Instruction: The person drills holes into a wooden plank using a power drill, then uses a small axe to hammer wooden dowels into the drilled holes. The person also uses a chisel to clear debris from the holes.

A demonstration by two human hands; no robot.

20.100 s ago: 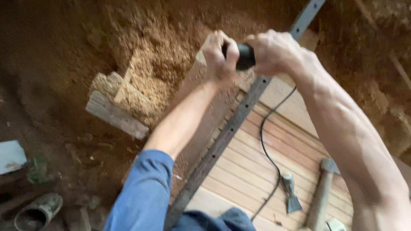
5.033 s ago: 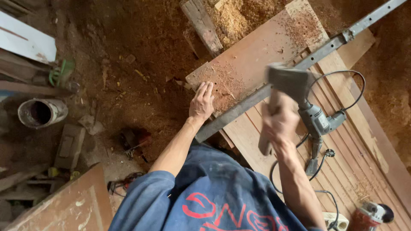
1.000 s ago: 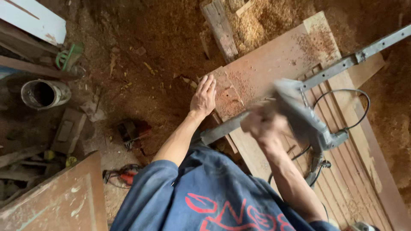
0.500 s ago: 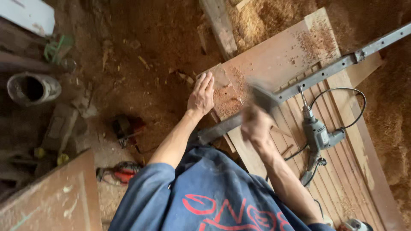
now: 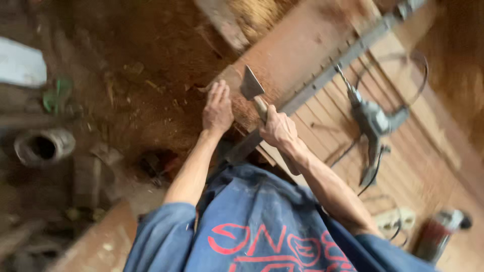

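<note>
- Now the left hand (image 5: 218,108) lies flat and open on the brown board (image 5: 302,55)
- right hand (image 5: 278,130) grips a hatchet (image 5: 252,86) handle, blade just beside the left fingers
- electric drill (image 5: 373,121) lies right, on the slats

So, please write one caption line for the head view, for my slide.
Right hand swings a hatchet at a wooden board while left hand steadies it.

Left hand (image 5: 218,108) flat on board (image 5: 302,45), hatchet (image 5: 252,86) just right, drill (image 5: 370,121) farther right
</note>
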